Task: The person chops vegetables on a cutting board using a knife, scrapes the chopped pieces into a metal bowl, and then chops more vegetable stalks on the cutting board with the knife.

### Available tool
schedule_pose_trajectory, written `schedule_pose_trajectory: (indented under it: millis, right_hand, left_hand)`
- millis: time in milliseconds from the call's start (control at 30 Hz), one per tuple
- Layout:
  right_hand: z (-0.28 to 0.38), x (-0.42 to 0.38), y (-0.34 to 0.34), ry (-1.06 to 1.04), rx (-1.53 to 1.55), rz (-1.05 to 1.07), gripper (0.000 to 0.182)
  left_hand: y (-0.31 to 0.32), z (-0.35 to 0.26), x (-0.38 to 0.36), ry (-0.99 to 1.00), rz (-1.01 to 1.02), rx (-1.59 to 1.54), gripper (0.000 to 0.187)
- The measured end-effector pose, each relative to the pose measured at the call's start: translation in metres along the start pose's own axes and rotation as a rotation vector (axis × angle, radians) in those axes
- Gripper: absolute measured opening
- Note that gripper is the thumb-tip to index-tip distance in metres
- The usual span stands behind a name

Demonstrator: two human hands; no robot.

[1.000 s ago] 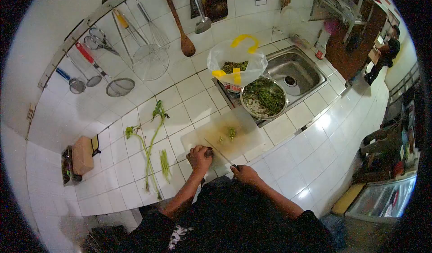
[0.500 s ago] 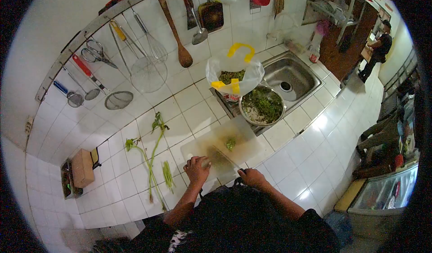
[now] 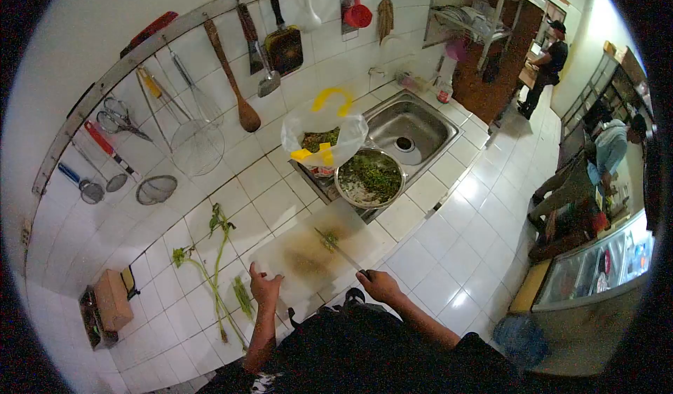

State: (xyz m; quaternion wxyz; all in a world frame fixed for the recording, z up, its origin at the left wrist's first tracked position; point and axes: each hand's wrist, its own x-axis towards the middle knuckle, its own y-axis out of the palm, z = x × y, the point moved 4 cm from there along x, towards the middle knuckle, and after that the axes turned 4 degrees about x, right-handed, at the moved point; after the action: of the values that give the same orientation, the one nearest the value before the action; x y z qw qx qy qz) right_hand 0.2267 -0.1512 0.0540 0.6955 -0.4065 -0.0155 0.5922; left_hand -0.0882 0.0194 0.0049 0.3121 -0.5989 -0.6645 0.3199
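Note:
My right hand [image 3: 382, 287] is closed around the handle of a knife [image 3: 345, 256]. The blade slants across a pale cutting board [image 3: 354, 229], its tip by a small heap of chopped greens [image 3: 328, 239]. My left hand [image 3: 266, 286] is at the board's left edge with thumb and fingers apart, holding nothing I can see. To its left, long leafy celery-like stalks [image 3: 212, 275] and a bundle of cut green stems [image 3: 242, 297] lie on the tiles. Beyond the board stands a metal bowl [image 3: 402, 184] with chopped greens and paler pieces inside.
A plastic bag [image 3: 291, 133] holding greens stands beside the bowl, by a steel sink [image 3: 434, 124]. Utensils, including a wooden spoon [image 3: 247, 116], hang on the wall. A cardboard box [image 3: 112, 301] sits at left. One person [image 3: 545, 68] stands far back; another person [image 3: 611, 148] is at right.
My left hand has moved left to the board's edge and its fingers have spread. The knife tip has come to the chopped greens. The view has shifted right, showing another person.

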Motion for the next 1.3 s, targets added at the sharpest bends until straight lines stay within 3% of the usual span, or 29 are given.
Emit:
schedule_pose_trajectory:
  millis: [33,100,133,167,233,267,400,500,567,633,700,733,833,1167,1233,1267,1300]
  right_hand:
    - [-0.002,-0.003,0.002,-0.002,0.007,-0.021,0.059]
    - [-0.002,-0.011,-0.002,0.015,0.051,-0.023,0.059]
    - [-0.002,-0.014,-0.002,0.03,0.085,-0.015,0.059]
    - [-0.006,-0.014,0.003,0.032,0.081,-0.019,0.059]
    - [-0.02,-0.013,0.015,0.093,0.271,-0.102,0.057]
    - [-0.021,-0.014,0.017,0.102,0.284,-0.102,0.052]
    - [-0.018,-0.023,0.014,0.056,0.182,-0.121,0.046]
    - [-0.005,-0.031,0.004,0.004,0.175,-0.056,0.041]
    - [0.005,-0.038,-0.006,-0.079,0.178,-0.063,0.034]
    - [0.01,-0.039,-0.015,-0.098,0.18,-0.067,0.032]
    - [0.017,-0.035,-0.027,-0.125,0.191,-0.072,0.03]
    - [0.021,-0.033,-0.035,-0.135,0.23,-0.079,0.029]
    - [0.029,-0.025,-0.064,-0.154,0.244,-0.063,0.028]
    - [0.034,-0.003,-0.16,-0.114,0.138,-0.008,0.043]
    - [0.026,0.006,-0.168,-0.121,0.06,-0.04,0.043]
    - [0.024,0.008,-0.171,-0.112,0.044,-0.031,0.044]
    - [0.023,0.01,-0.174,-0.113,0.048,-0.025,0.044]
  left_hand:
    - [0.013,0.024,0.008,0.012,0.003,0.0,0.075]
    - [0.031,0.055,0.021,-0.155,0.138,-0.319,0.074]
    - [0.033,0.06,0.021,-0.211,0.312,-0.55,0.066]
    - [0.035,0.061,0.02,-0.211,0.316,-0.556,0.066]
    - [0.057,0.086,0.015,-0.498,0.164,-0.881,0.056]
    - [0.008,0.015,-0.013,-0.528,0.186,-0.884,0.051]
    - [0.019,0.036,-0.014,-0.581,0.358,-0.947,0.05]
    - [0.025,0.052,-0.014,-0.653,0.262,-0.924,0.043]
    - [0.011,0.046,-0.017,-0.598,0.221,-1.036,0.043]
    - [0.037,0.107,-0.007,-0.641,0.272,-1.021,0.043]
    - [0.047,0.138,0.005,-0.56,0.215,-1.016,0.044]
    - [0.02,0.101,0.001,-0.635,0.225,-1.078,0.04]
    - [-0.026,0.045,-0.002,-0.598,0.308,-1.021,0.036]
    - [-0.023,-0.11,0.003,-0.607,0.197,-1.009,0.024]
    - [-0.007,-0.122,0.005,-0.566,0.219,-1.121,0.032]
    - [-0.004,-0.123,0.006,-0.61,0.299,-1.12,0.053]
    - [0.002,-0.122,0.006,-0.612,0.295,-1.115,0.053]
